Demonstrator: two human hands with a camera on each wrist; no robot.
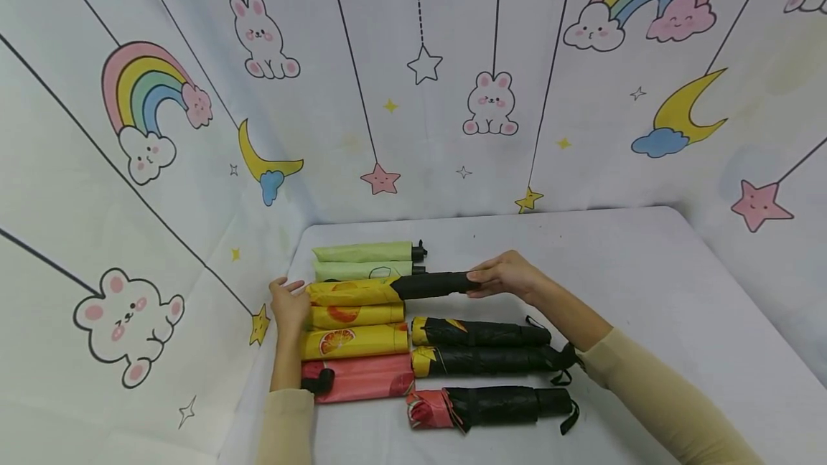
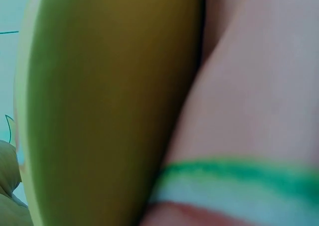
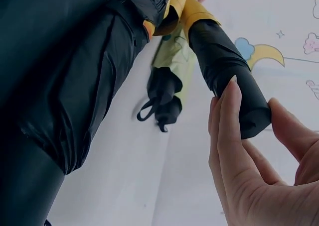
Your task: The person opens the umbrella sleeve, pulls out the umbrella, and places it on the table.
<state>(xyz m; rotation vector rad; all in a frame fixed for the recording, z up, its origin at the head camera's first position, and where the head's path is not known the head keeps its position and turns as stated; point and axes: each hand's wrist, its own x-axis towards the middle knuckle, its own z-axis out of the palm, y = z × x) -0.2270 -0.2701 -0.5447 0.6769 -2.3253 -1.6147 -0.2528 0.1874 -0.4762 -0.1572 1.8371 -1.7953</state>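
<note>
A folded umbrella [image 1: 429, 285] with a black handle half and a yellow, orange-printed half lies level across the head view. My right hand [image 1: 504, 275] pinches its black end; in the right wrist view, thumb and fingers [image 3: 229, 119] stand on opposite sides of that handle. At the yellow end is my left hand [image 1: 288, 301], thumb and forefinger spread apart, close against the yellow fabric. A yellow surface [image 2: 109, 106] fills much of the left wrist view beside the hand. Just in front lie two yellow pieces with orange prints, the nearer one [image 1: 355, 341] showing a fruit slice.
Two pale green folded umbrellas [image 1: 363, 252] lie at the back. A red piece [image 1: 365, 379] is at the front left, with a black end [image 1: 318, 382] by my left sleeve. Right of it lie two black-and-yellow umbrellas [image 1: 484, 361] and a red-and-black one [image 1: 494, 406].
</note>
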